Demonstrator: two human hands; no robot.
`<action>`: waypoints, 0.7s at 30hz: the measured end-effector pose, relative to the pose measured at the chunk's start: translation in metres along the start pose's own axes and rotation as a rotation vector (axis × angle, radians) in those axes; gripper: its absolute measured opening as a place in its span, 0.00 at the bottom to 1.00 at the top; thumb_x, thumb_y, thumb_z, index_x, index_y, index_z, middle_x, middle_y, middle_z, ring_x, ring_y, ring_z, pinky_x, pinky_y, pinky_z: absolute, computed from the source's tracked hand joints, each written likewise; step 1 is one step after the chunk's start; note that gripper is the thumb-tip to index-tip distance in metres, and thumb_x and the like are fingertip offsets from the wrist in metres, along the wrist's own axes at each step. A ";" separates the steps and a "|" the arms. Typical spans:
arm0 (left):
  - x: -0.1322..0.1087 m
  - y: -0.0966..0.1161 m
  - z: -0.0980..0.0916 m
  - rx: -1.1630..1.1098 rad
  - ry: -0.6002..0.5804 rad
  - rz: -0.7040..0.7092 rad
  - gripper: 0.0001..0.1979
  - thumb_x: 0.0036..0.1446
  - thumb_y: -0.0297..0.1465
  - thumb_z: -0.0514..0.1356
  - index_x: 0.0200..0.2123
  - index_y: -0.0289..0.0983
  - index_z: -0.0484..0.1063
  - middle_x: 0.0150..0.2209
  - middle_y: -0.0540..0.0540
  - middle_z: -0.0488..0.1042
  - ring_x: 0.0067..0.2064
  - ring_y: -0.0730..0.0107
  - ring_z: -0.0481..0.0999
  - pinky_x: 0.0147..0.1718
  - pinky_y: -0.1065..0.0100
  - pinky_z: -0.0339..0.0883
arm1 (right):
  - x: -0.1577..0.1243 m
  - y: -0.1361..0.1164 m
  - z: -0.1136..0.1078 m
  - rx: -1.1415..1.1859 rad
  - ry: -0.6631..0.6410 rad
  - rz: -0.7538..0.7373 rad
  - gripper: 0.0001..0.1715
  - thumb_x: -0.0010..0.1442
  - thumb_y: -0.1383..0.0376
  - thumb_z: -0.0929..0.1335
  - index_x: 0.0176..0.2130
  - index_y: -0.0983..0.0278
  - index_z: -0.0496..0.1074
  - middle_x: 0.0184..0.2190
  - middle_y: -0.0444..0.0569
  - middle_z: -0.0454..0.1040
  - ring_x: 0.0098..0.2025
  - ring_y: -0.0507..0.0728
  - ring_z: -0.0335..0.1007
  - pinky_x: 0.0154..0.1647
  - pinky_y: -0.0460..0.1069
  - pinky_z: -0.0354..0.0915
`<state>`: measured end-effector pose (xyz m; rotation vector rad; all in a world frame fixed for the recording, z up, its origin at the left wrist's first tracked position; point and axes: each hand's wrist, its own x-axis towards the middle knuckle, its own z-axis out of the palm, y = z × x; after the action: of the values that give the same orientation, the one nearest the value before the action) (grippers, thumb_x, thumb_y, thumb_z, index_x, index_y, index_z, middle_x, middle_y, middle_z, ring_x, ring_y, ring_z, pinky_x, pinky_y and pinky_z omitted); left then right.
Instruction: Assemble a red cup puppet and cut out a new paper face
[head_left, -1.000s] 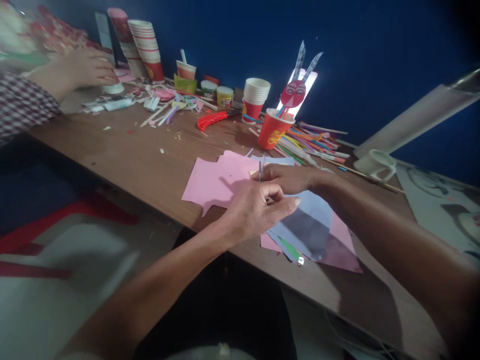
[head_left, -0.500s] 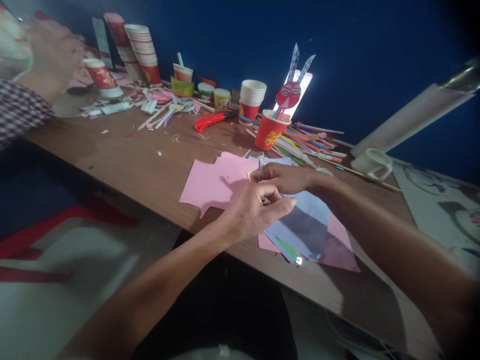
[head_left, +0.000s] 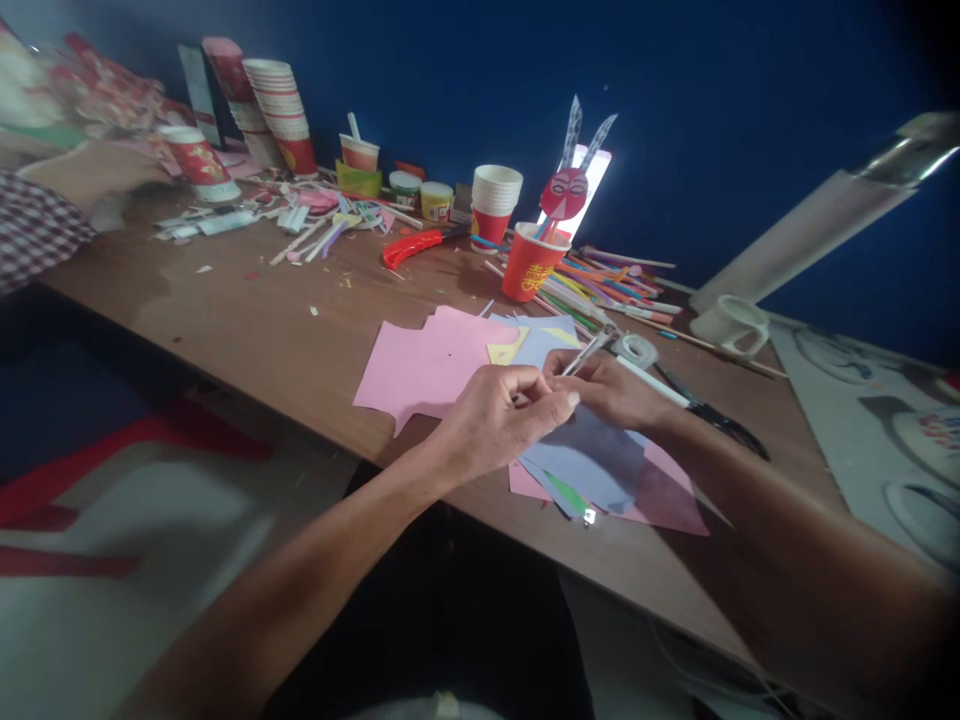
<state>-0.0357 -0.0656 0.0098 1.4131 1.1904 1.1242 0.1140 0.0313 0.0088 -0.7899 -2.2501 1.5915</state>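
Observation:
Over the coloured paper, my left hand point(head_left: 510, 415) is closed with thumb and forefinger pinched together; whatever is between them is too small to make out. Its fingertips meet those of my right hand point(head_left: 611, 388), which is curled around a slim, whitish pen-like tool point(head_left: 589, 352) that slants up to the right. Beneath the hands lie a blue paper sheet point(head_left: 600, 455) and a pink paper sheet point(head_left: 671, 490). Another piece of pink paper point(head_left: 409, 365), with an irregular cut edge, lies to the left. Beside my right hand are a tape roll point(head_left: 636, 350) and black-handled scissors point(head_left: 727, 425).
Behind the paper stands a red paper cup point(head_left: 534, 265) holding a red face figure point(head_left: 564, 193) with long ears. Coloured sticks point(head_left: 615, 285), stacked cups point(head_left: 496, 205), a red-handled cutter point(head_left: 412, 247) and a white mug point(head_left: 731, 327) are around. Another person's checkered sleeve point(head_left: 37, 230) is at left.
My right hand has turned and shifted right, tilting the pen-like tool from upright to slanted. The tape roll and scissors now show more fully. The other person's hand has lowered toward the table.

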 end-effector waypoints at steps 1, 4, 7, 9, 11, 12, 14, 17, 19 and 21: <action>0.000 -0.001 0.000 -0.001 0.001 0.000 0.15 0.52 0.39 0.56 0.19 0.36 0.62 0.14 0.55 0.58 0.16 0.82 0.53 0.14 0.75 0.45 | -0.005 0.000 0.002 0.005 0.025 -0.004 0.12 0.56 0.60 0.64 0.25 0.64 0.63 0.16 0.40 0.65 0.18 0.49 0.61 0.19 0.44 0.57; 0.001 -0.002 0.000 0.015 0.013 0.006 0.16 0.53 0.39 0.56 0.19 0.36 0.62 0.14 0.55 0.58 0.16 0.82 0.53 0.14 0.75 0.43 | -0.019 0.000 0.006 -0.017 0.099 -0.010 0.11 0.56 0.62 0.65 0.25 0.65 0.64 0.17 0.41 0.67 0.20 0.49 0.62 0.22 0.45 0.59; 0.001 -0.003 0.000 0.029 0.004 0.021 0.15 0.53 0.39 0.56 0.20 0.36 0.62 0.15 0.55 0.59 0.16 0.83 0.53 0.14 0.75 0.43 | -0.031 0.001 0.009 -0.047 0.162 -0.021 0.10 0.58 0.63 0.64 0.27 0.65 0.64 0.18 0.43 0.69 0.21 0.50 0.63 0.24 0.45 0.61; 0.001 -0.002 0.000 0.029 -0.003 0.022 0.15 0.54 0.38 0.55 0.20 0.36 0.62 0.15 0.55 0.59 0.16 0.82 0.53 0.14 0.75 0.44 | -0.038 0.001 0.012 -0.073 0.198 -0.028 0.10 0.59 0.63 0.64 0.27 0.65 0.64 0.19 0.43 0.69 0.22 0.50 0.64 0.25 0.45 0.61; 0.001 -0.001 0.000 0.030 0.000 0.017 0.16 0.54 0.39 0.55 0.20 0.36 0.62 0.15 0.55 0.59 0.16 0.82 0.53 0.14 0.76 0.44 | -0.045 0.002 0.016 -0.118 0.231 -0.030 0.10 0.60 0.64 0.63 0.28 0.65 0.65 0.20 0.43 0.69 0.23 0.51 0.65 0.26 0.45 0.61; 0.001 -0.001 0.001 0.031 0.008 0.017 0.16 0.53 0.39 0.56 0.20 0.36 0.62 0.15 0.55 0.58 0.16 0.83 0.53 0.14 0.76 0.44 | -0.048 0.002 0.018 -0.146 0.244 -0.036 0.10 0.60 0.64 0.62 0.28 0.64 0.65 0.20 0.43 0.69 0.23 0.51 0.65 0.26 0.45 0.61; 0.001 -0.001 0.001 0.031 0.023 0.020 0.16 0.53 0.39 0.56 0.19 0.35 0.61 0.14 0.56 0.57 0.16 0.83 0.52 0.14 0.77 0.44 | -0.053 0.001 0.022 -0.210 0.268 -0.069 0.10 0.60 0.66 0.62 0.28 0.64 0.65 0.21 0.44 0.69 0.24 0.51 0.65 0.26 0.45 0.61; 0.001 -0.002 0.002 0.018 0.026 0.027 0.17 0.52 0.39 0.57 0.19 0.35 0.61 0.14 0.56 0.56 0.16 0.83 0.52 0.13 0.77 0.44 | -0.059 0.000 0.027 -0.324 0.295 -0.129 0.10 0.60 0.67 0.62 0.27 0.64 0.65 0.22 0.44 0.68 0.25 0.51 0.64 0.27 0.46 0.60; 0.001 -0.002 0.001 0.008 0.022 0.034 0.16 0.51 0.39 0.58 0.19 0.35 0.61 0.14 0.56 0.56 0.16 0.83 0.52 0.13 0.77 0.44 | -0.063 0.000 0.029 -0.395 0.301 -0.139 0.10 0.60 0.67 0.62 0.27 0.64 0.66 0.23 0.44 0.68 0.26 0.52 0.64 0.27 0.46 0.60; 0.001 -0.002 0.001 -0.003 0.022 0.037 0.16 0.51 0.37 0.59 0.18 0.35 0.60 0.14 0.57 0.56 0.16 0.83 0.51 0.13 0.78 0.44 | -0.068 0.002 0.032 -0.446 0.303 -0.149 0.09 0.60 0.66 0.62 0.28 0.64 0.66 0.23 0.44 0.69 0.25 0.52 0.63 0.26 0.46 0.59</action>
<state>-0.0345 -0.0641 0.0080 1.4288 1.1821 1.1696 0.1534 -0.0319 0.0020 -0.8740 -2.3906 0.8439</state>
